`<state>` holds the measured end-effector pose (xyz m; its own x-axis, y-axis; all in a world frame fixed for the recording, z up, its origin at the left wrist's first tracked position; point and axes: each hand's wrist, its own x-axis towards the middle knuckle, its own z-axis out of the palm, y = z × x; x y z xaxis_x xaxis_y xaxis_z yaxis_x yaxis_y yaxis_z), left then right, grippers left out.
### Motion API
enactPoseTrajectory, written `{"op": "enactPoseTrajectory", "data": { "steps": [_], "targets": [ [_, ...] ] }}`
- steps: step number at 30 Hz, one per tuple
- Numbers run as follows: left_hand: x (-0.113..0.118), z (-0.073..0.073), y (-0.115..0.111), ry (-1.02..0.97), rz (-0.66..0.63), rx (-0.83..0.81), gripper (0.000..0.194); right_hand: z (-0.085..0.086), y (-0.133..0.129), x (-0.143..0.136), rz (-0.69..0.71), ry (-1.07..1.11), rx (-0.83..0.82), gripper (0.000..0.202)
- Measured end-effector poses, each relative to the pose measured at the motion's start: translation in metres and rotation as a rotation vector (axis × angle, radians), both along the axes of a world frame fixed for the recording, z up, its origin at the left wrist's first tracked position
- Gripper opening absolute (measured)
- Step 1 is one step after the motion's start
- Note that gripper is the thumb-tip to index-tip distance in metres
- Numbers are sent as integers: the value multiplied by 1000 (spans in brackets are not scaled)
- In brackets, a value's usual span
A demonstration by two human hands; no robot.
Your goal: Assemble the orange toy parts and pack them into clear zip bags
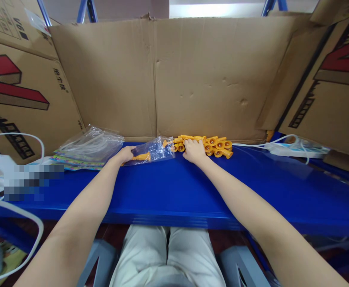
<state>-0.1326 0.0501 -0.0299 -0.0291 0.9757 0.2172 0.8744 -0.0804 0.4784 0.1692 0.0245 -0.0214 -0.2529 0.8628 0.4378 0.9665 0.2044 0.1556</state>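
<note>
On the blue table, my left hand is closed on the near end of a clear plastic bag. Inside that bag lies a yellow toy horn. My right hand rests on a pile of yellow toy horns, its fingers curled down over a horn; the exact grip is partly hidden. Most of the piled horns point their open bells toward me. The far end of the bag reaches the left side of the pile.
A stack of clear bags with colourful printing lies left. White power strips with cables stand at the left and right. Cardboard walls close off the back and sides of the blue tabletop.
</note>
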Motion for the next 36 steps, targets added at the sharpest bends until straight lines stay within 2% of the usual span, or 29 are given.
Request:
{"op": "enactPoseTrajectory", "data": {
  "steps": [3, 9, 15, 21, 28, 36],
  "targets": [
    [1, 1, -3, -26, -21, -6, 61, 0, 1, 1, -71, 44, 49, 36],
    [4, 2, -5, -62, 29, -2, 63, 6, 0, 9, -176, 117, 45, 30],
    [6, 2, -3, -127, 43, 3, 48, 13, 3, 18, -211, 140, 41, 27],
    [5, 5, 1, -171, 23, -25, 45, 28, -3, 23, -183, 155, 89, 29],
    [6, 4, 2, -269, 52, -46, 55, 44, -22, 10, -47, 207, 233, 28],
    [0, 2, 6, -198, 18, -57, 63, 45, -27, 11, -63, 245, 187, 33]
  ]
}}
